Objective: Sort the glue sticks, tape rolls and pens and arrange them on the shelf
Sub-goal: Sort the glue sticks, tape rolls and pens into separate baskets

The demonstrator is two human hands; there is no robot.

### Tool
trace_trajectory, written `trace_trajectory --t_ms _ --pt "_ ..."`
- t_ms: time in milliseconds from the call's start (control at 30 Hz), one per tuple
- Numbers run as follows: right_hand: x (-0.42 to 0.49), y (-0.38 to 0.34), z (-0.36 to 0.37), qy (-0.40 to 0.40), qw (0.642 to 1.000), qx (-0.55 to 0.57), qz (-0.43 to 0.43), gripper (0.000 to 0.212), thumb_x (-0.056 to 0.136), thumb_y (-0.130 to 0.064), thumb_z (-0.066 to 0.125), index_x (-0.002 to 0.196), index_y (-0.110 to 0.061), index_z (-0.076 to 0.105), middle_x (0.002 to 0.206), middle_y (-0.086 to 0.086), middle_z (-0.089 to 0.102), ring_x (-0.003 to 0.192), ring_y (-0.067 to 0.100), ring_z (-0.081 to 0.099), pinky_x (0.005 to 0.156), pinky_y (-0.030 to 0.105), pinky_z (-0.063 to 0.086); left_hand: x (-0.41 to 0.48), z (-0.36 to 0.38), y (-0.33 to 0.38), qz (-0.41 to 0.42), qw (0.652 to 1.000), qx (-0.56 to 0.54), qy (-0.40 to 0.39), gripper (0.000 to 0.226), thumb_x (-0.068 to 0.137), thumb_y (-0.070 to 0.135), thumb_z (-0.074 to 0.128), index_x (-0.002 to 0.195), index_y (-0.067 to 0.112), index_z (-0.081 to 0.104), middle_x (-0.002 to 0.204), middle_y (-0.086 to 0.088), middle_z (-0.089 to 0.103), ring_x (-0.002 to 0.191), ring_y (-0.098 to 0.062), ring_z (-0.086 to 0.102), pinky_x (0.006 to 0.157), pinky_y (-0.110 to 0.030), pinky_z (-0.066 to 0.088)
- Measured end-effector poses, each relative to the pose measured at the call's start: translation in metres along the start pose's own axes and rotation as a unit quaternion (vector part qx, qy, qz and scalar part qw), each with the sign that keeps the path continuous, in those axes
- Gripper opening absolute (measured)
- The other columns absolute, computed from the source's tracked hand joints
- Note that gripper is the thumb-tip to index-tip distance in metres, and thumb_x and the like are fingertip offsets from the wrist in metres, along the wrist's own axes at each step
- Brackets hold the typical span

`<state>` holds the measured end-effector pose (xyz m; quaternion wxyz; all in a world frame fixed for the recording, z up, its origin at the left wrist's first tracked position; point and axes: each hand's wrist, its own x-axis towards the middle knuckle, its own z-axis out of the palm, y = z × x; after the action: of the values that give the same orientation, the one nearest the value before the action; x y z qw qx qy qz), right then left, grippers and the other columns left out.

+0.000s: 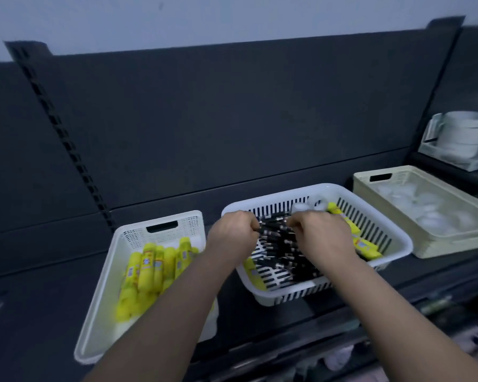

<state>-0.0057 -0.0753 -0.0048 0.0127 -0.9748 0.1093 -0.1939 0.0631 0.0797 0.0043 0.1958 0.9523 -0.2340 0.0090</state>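
- Pens (280,244), black, lie in a heap in the middle of the white slotted basket (260,297), which stands at the centre of the dark shelf (39,312).
- Your left hand (232,234) is at the heap's left edge, fingers curled in and gripping pen ends at the upper left of the pile.
- Your right hand (322,237) is at the heap's right edge, fingers curled onto pens near the back of the pile. The heap lies between your two hands and partly under them.
- Glue sticks (149,267), yellow, fill the perforated basket (133,238) left of your left forearm. A few more lie in the slotted basket, along its right wall beside your right hand and at its near left corner.
- Tape rolls (425,213), clear, sit in the cream basket (453,246) to the right, well apart from both hands. Two rolls rest at the back of the slotted basket, just beyond your right knuckles.
- White bowls (464,133) are stacked at far right.
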Motion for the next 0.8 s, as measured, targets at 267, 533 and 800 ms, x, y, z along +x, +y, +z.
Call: trace_trajectory --t_ms 267,533,800 --pt "0.034 0.109 0.023 -0.061 0.994 -0.017 0.084 0.027 0.078 -0.009 0.056 0.091 -0.028 0.071 0.083 -0.004 0.070 0.081 0.021 0.065 0.062 0.029 0.045 0.056 0.049 0.057 -0.003 1.000 -0.002 -0.007 0.023 0.091 0.012 0.049 0.100 0.019 0.069 0.108 -0.002 0.067 0.104 -0.024 0.058 0.081 -0.034 0.050" --pt "0.065 0.149 0.040 -0.085 0.996 0.031 0.000 0.029 0.080 -0.009 0.053 0.097 -0.027 0.069 0.088 -0.002 0.069 0.085 0.024 0.063 0.060 0.031 0.043 0.117 0.093 0.100 -0.021 0.988 0.139 -0.064 0.047 0.091 0.006 0.050 0.130 0.031 0.054 0.122 -0.006 0.048 0.119 -0.026 0.043 0.084 -0.034 0.043" --pt "0.120 0.150 0.067 -0.108 0.988 0.061 -0.088 0.039 0.083 0.000 0.056 0.117 -0.019 0.060 0.115 0.002 0.059 0.105 0.023 0.056 0.064 0.029 0.040 0.117 0.075 0.106 -0.095 0.994 0.060 0.015 0.025 0.094 0.025 0.055 0.118 0.021 0.062 0.120 -0.004 0.046 0.117 -0.023 0.043 0.086 -0.038 0.047"
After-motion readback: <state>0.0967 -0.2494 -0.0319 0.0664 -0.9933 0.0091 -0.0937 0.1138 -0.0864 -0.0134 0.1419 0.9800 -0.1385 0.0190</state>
